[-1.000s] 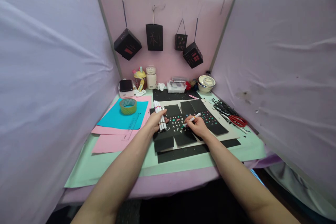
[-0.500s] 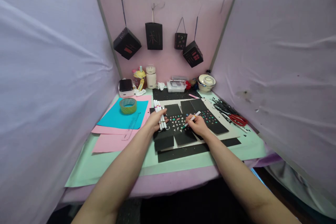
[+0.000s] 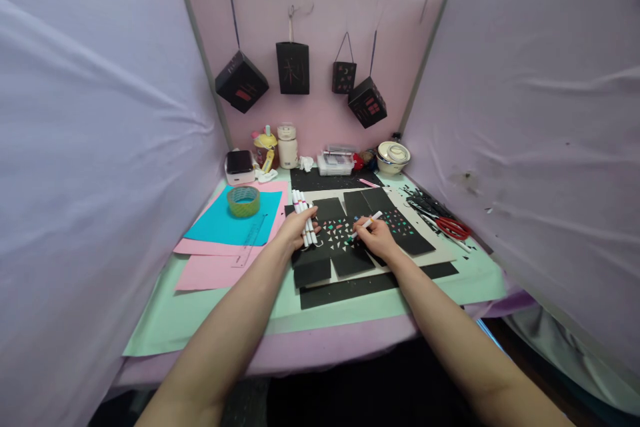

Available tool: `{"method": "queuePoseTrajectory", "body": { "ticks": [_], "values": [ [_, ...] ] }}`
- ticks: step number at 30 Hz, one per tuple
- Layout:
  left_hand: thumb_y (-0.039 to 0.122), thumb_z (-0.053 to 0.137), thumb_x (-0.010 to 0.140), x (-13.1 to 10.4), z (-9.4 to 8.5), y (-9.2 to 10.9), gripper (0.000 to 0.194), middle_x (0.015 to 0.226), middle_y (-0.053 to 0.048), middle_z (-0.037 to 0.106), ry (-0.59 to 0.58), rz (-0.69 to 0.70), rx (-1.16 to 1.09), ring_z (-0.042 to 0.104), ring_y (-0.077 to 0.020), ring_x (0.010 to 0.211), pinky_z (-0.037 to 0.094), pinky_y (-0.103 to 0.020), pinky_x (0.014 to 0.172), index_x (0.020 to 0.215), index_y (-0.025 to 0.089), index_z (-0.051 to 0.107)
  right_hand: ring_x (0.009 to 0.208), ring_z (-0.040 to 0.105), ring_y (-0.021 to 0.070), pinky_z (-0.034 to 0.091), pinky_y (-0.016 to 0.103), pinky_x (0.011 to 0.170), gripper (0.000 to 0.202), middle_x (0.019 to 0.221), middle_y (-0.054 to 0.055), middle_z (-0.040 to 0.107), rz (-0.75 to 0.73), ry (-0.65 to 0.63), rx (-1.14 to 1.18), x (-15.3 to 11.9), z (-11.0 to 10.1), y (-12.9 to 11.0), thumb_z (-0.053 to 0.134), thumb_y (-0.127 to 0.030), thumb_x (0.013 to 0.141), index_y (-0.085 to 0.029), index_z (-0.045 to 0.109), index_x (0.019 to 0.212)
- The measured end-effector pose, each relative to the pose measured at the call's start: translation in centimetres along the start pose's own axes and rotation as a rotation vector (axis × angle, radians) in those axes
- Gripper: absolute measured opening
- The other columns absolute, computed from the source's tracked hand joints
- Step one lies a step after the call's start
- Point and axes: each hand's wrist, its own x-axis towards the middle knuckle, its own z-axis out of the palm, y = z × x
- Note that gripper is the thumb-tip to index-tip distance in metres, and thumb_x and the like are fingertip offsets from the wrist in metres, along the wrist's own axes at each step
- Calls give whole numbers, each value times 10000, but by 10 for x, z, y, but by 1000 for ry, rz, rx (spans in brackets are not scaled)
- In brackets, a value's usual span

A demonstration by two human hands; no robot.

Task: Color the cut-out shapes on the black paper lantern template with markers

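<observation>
A bundle of several white markers (image 3: 300,203) is gripped in my left hand (image 3: 301,225), which rests at the left side of a black paper cut-out (image 3: 357,263) with flaps. My right hand (image 3: 376,239) is closed round one white marker (image 3: 373,218) with a green tip. That tip is down at the pattern of small triangle shapes in the middle of the black paper. Many shapes to the right are coloured pink, orange and green, while those near the tip look pale. Under the paper lies a pale board (image 3: 445,257).
Left lie blue paper (image 3: 210,223), a tape roll (image 3: 244,201), a clear ruler (image 3: 250,240) and pink sheets (image 3: 200,275). Red-handled scissors (image 3: 453,228) and black scraps sit right. Bottles (image 3: 287,147), a plastic box (image 3: 336,163) and a bowl (image 3: 393,157) line the back; black paper boxes (image 3: 293,69) hang above.
Almost nothing differs. The marker in my right hand has shifted very slightly at the pattern; my left hand keeps its place with the bundle.
</observation>
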Motion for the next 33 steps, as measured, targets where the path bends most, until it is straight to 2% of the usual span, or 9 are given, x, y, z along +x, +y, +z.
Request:
{"method": "queuePoseTrajectory", "body": {
  "ticks": [12, 25, 33],
  "values": [
    [199, 678, 688, 2, 0, -1, 200, 702, -17, 590, 7, -3, -4, 524, -75, 458, 554, -338, 594, 821, 136, 543, 592, 547, 121, 405, 223, 594, 166, 599, -9, 570, 9, -51, 56, 0, 1, -1, 452, -203, 748, -168, 587, 658],
    [191, 662, 701, 1, 0, -1, 181, 704, -14, 591, 3, 2, 1, 521, -74, 454, 556, -337, 592, 823, 139, 540, 576, 525, 115, 394, 220, 600, 171, 587, -19, 559, -2, -9, -21, 0, 0, 2, 436, -181, 729, -174, 569, 621],
    [198, 678, 690, 0, 1, 0, 209, 703, -14, 591, 1, 5, -1, 521, -73, 452, 553, -329, 585, 835, 144, 537, 586, 550, 123, 409, 226, 590, 172, 608, -2, 584, 7, -41, 7, 1, 0, 3, 443, -197, 725, -169, 583, 629]
  ]
}}
